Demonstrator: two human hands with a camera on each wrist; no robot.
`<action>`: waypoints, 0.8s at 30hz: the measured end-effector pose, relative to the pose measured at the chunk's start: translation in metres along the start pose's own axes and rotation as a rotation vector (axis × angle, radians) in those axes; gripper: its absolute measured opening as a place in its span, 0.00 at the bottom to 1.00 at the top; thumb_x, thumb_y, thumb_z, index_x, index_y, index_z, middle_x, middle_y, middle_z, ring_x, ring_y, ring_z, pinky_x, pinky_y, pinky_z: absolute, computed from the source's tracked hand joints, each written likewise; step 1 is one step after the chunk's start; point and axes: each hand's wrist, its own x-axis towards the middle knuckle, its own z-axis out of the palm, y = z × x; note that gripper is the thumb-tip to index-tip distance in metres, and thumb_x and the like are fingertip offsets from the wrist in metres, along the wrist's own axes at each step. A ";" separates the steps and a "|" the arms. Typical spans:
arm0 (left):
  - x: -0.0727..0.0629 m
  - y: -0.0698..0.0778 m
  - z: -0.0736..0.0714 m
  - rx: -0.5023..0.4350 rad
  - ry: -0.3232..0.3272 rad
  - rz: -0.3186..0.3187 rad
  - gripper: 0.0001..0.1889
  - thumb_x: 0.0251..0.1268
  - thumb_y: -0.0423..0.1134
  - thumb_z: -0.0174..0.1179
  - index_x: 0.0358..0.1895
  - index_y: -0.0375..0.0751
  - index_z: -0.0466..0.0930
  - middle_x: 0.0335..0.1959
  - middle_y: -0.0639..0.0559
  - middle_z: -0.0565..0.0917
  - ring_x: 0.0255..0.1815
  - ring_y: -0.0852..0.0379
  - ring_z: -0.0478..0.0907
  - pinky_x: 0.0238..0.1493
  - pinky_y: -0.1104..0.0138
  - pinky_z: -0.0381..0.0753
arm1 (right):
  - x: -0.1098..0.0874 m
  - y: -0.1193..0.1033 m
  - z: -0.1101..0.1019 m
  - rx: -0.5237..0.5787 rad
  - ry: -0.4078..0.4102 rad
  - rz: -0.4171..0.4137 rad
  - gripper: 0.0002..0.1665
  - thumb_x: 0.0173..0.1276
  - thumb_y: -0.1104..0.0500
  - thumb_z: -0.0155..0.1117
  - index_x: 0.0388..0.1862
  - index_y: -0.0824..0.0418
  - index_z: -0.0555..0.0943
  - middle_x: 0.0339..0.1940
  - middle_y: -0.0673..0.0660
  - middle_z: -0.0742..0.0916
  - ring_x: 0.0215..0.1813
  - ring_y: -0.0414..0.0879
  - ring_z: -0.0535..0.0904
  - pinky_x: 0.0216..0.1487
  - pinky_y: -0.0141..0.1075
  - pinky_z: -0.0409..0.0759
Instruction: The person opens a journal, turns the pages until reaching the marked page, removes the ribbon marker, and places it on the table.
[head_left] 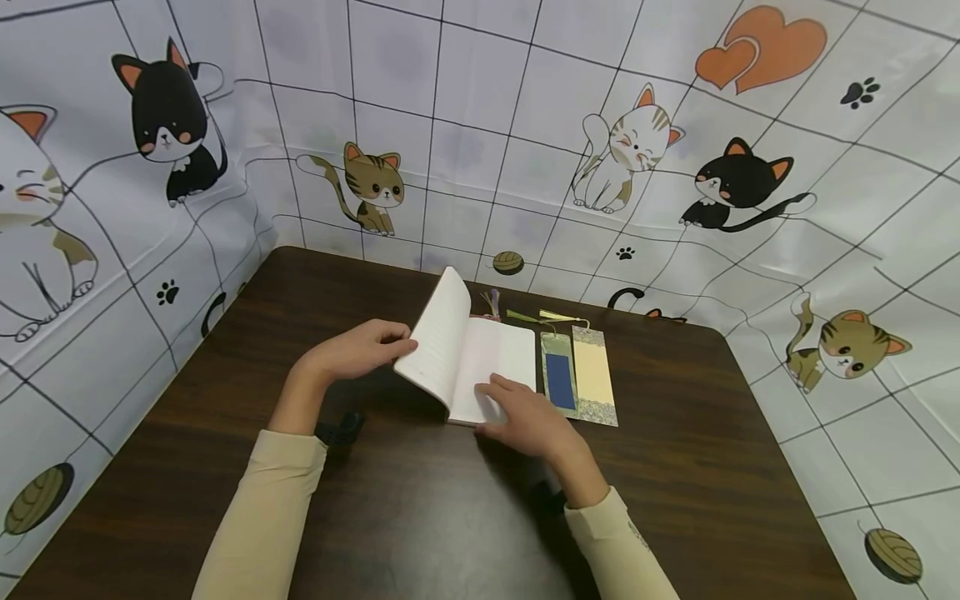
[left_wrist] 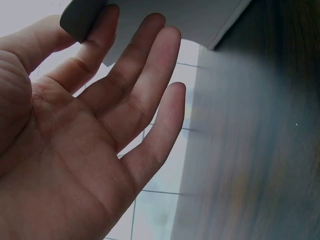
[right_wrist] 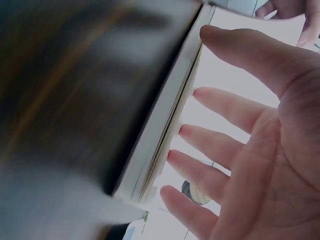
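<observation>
Near the far edge of the dark worktop (head_left: 420,517), between both hands, an open notebook (head_left: 465,358) lies with its right side flat and its left part standing up at a slant. The left hand (head_left: 360,350) has its grip closed on the outer edge of that raised part, thumb and forefinger pinching it while the other fingers extend free. The right hand (head_left: 528,421) grasps nothing; its grip is loose, fingers extended at the lower right of the flat pages. A tassel (head_left: 492,302) shows at the notebook's top edge; what it hangs from is unclear. Just right of the notebook lie a green bookmark with a blue panel (head_left: 558,379) and a cream bookmark (head_left: 594,371), side by side. As I judge it, a slack pinch could let the raised part drop or fan its leaves apart, a hard pull could crease a page, and too light a right hand might let the notebook slide or nudge the green bookmark. The worktop has brown wood grain and a pale sheen at its near side; behind it and at both sides hangs white sheeting (head_left: 480,100) with gridlines, cartoon cats, paw prints and orange hearts.
</observation>
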 end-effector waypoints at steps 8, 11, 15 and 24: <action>0.000 -0.001 -0.001 -0.010 -0.003 -0.001 0.16 0.88 0.46 0.52 0.38 0.40 0.74 0.32 0.50 0.70 0.36 0.52 0.69 0.41 0.60 0.69 | 0.004 0.011 -0.002 -0.032 0.023 -0.025 0.33 0.74 0.47 0.73 0.76 0.50 0.80 0.81 0.60 0.76 0.79 0.64 0.74 0.77 0.59 0.72; -0.001 -0.001 -0.001 -0.002 -0.001 -0.002 0.16 0.88 0.46 0.52 0.38 0.40 0.74 0.32 0.50 0.69 0.36 0.52 0.69 0.40 0.60 0.69 | 0.004 0.013 -0.003 -0.005 0.002 -0.040 0.32 0.76 0.48 0.72 0.76 0.50 0.80 0.82 0.61 0.75 0.79 0.66 0.73 0.78 0.60 0.71; -0.002 -0.001 -0.001 0.007 0.005 -0.003 0.16 0.88 0.46 0.53 0.38 0.40 0.75 0.32 0.50 0.69 0.36 0.52 0.69 0.40 0.60 0.69 | 0.003 0.015 -0.005 0.020 -0.020 -0.050 0.31 0.77 0.49 0.71 0.76 0.51 0.79 0.83 0.62 0.74 0.80 0.66 0.72 0.79 0.61 0.69; -0.002 0.000 -0.001 0.002 0.002 -0.003 0.17 0.88 0.47 0.53 0.37 0.40 0.74 0.31 0.50 0.68 0.35 0.53 0.68 0.40 0.60 0.69 | 0.004 0.014 -0.005 -0.012 0.060 -0.073 0.08 0.79 0.55 0.70 0.51 0.52 0.91 0.55 0.53 0.93 0.53 0.52 0.90 0.52 0.50 0.86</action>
